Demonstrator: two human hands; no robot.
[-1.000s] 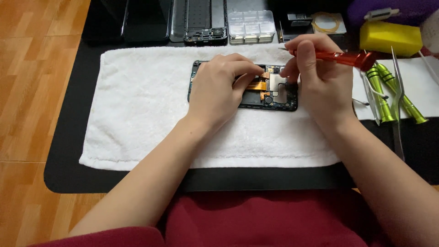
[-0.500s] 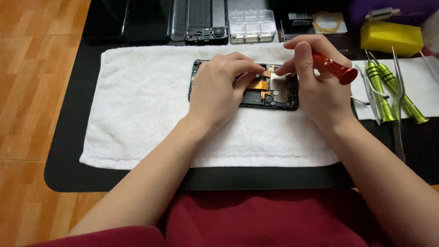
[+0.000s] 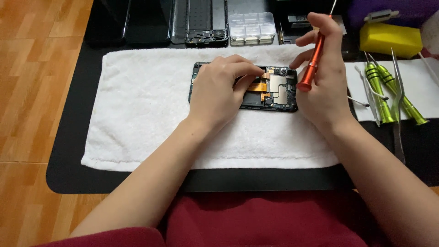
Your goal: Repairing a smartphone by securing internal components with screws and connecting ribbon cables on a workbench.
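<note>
Lifted since before, right hand point(image 3: 322, 73) grips orange screwdriver point(image 3: 312, 64); parts box point(image 3: 251, 27) unchanged.

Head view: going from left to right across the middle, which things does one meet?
White towel → left hand → opened phone → orange screwdriver in the right hand → green screwdrivers.

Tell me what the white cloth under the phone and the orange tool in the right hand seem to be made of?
The white cloth looks like cotton terry towelling: a soft, fuzzy, matte weave that dents under the opened phone. The orange tool in the right hand looks like anodised metal, probably aluminium: a smooth satin sheen with ribbed rings near its end, though coated plastic cannot be ruled out.
</note>
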